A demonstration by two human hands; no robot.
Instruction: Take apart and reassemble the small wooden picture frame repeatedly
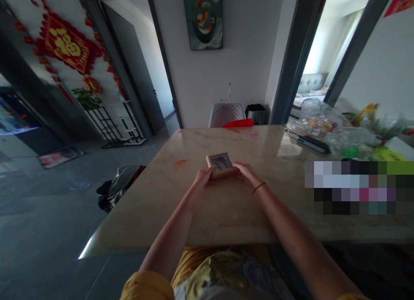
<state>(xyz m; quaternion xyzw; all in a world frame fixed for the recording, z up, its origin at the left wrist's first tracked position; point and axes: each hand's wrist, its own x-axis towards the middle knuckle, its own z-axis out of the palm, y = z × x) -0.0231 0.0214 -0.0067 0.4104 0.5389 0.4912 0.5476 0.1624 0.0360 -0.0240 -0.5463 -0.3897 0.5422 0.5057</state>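
Note:
A small wooden picture frame (221, 163) with a photo in it lies near the middle of a beige marble table (226, 205). My left hand (203, 178) grips its near left edge, fingers curled on the wood. My right hand (246, 172), with a dark band on the wrist, holds its right edge the same way. Both arms reach straight forward over the table from my seat.
Clear plastic bags with food (318, 119), a dark flat device (312, 143) and bright clutter fill the table's right side. A padded chair (226, 114) stands at the far end, a bag (121, 183) lies on the floor to the left.

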